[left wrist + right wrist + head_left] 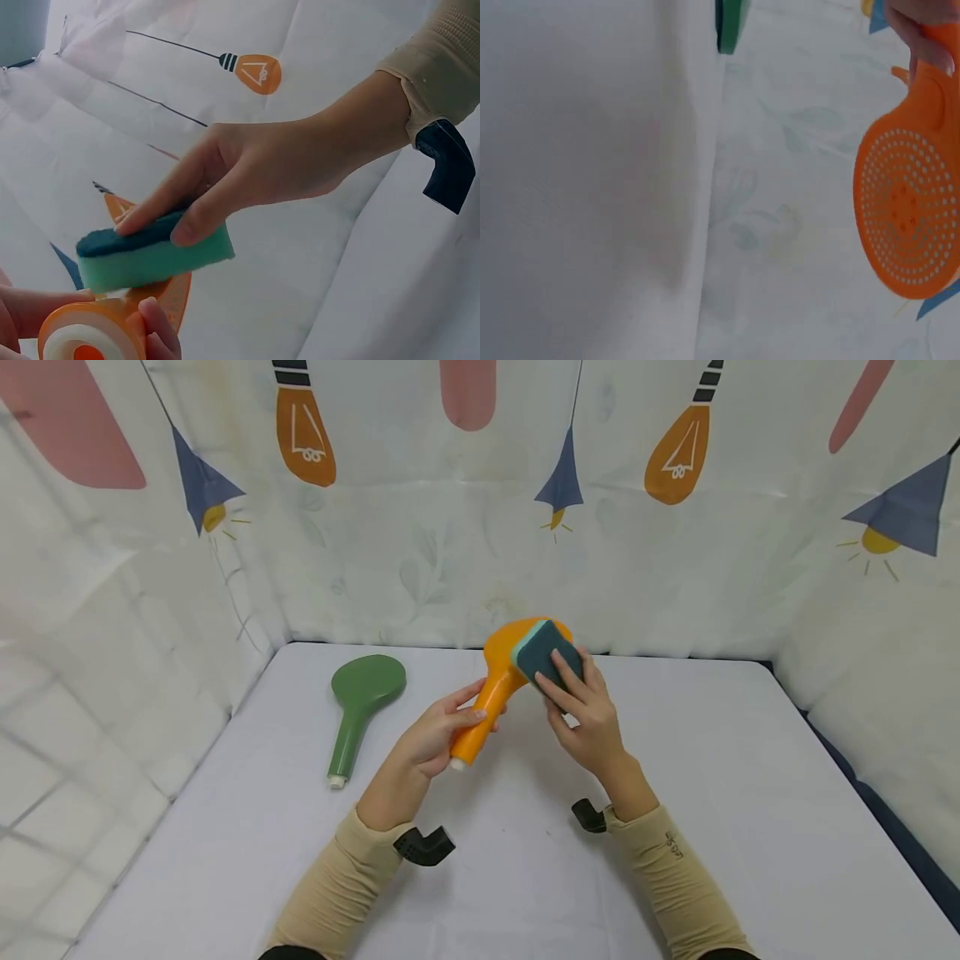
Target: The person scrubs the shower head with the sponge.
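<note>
- Left hand is gripping the orange shower head by its handle, above the tabletop.
- Right hand is pinching the sponge against its back.
- Scrubbing seems underway; next calls for steady strokes.

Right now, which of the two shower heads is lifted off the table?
The orange shower head: the left hand grips its handle and the right hand presses a sponge on it. The green shower head lies flat on the table, untouched.
</note>
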Available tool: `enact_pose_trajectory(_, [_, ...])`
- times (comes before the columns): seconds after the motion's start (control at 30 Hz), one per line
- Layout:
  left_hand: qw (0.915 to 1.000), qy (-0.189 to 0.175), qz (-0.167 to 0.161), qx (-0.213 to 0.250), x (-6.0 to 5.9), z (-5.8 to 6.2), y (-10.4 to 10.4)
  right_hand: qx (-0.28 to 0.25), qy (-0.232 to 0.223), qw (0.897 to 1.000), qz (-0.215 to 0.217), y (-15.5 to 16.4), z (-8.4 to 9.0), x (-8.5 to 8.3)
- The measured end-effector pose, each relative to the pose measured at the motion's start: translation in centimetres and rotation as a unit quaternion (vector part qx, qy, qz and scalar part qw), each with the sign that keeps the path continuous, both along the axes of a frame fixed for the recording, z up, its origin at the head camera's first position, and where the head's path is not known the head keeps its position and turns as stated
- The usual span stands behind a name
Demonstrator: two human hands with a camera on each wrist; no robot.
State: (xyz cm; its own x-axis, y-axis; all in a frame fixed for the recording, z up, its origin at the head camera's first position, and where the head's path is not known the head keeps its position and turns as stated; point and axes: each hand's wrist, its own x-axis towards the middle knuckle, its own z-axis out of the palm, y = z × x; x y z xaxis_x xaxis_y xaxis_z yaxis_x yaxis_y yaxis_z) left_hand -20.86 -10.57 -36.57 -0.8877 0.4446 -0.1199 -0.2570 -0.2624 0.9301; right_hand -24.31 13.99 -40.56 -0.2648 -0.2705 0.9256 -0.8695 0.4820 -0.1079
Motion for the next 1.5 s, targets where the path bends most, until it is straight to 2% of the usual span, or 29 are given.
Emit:
enact_pose_trajectory(0.1, [1.0,-0.005,0.002,0.003,-0.2,-0.3,0.0,0.049,0.016,0.998,0.02,-0.4,-0.2,0.0])
enact_pose_trajectory(0.17, [0.9999,-0.012,0.002,0.007,-0.3,-0.4,0.0,0.058,0.014,0.998,0.028,-0.1,-0.3,-0.2])
enact_pose_trajectory(0.3, [0.9994,-0.031,0.001,0.012,-0.5,-0.5,0.1,-0.004,-0.018,0.999,0.03,1.1,-0.7,-0.9])
enact_pose_trajectory(0.4, [0.9995,-0.03,-0.007,0.004,-0.6,-0.6,0.0,-0.079,-0.076,0.993,0.036,2.2,-0.7,-1.2])
enact_pose_trajectory(0.53, [0.9994,0.004,-0.031,-0.017,-0.6,-0.8,-0.2,-0.157,-0.163,0.971,0.074,3.7,-0.5,-1.3])
enact_pose_trajectory(0.67, [0.9971,0.045,-0.056,-0.025,-0.6,-0.8,-0.3,-0.205,-0.219,0.948,0.109,4.7,-0.1,-1.2])
enact_pose_trajectory(0.8, [0.9916,0.095,-0.074,-0.046,-0.5,-0.8,-0.2,-0.223,-0.242,0.937,0.116,5.6,0.1,-1.2])
enact_pose_trajectory(0.97, [0.982,0.147,-0.084,-0.084,-0.2,-0.7,0.1,-0.246,-0.261,0.928,0.097,6.2,0.0,-1.2])
enact_pose_trajectory(1.03, [0.98,0.155,-0.081,-0.095,-0.1,-0.7,0.2,-0.233,-0.263,0.934,0.069,6.1,-0.1,-1.3])
enact_pose_trajectory(1.13, [0.9762,0.165,-0.069,-0.123,-0.1,-0.7,0.3,-0.188,-0.249,0.95,0.02,5.6,-0.3,-1.3])
enact_pose_trajectory(1.23, [0.9717,0.173,-0.055,-0.152,-0.1,-0.7,0.4,-0.136,-0.211,0.968,-0.024,4.7,-0.5,-1.3])
enact_pose_trajectory(1.4, [0.9674,0.174,-0.04,-0.18,-0.3,-1.0,0.6,-0.045,-0.136,0.989,-0.03,2.2,0.0,-0.5])
enact_pose_trajectory(1.5, [0.9659,0.173,-0.041,-0.188,-0.3,-1.2,0.9,0.022,-0.096,0.995,-0.019,1.0,0.6,0.2])
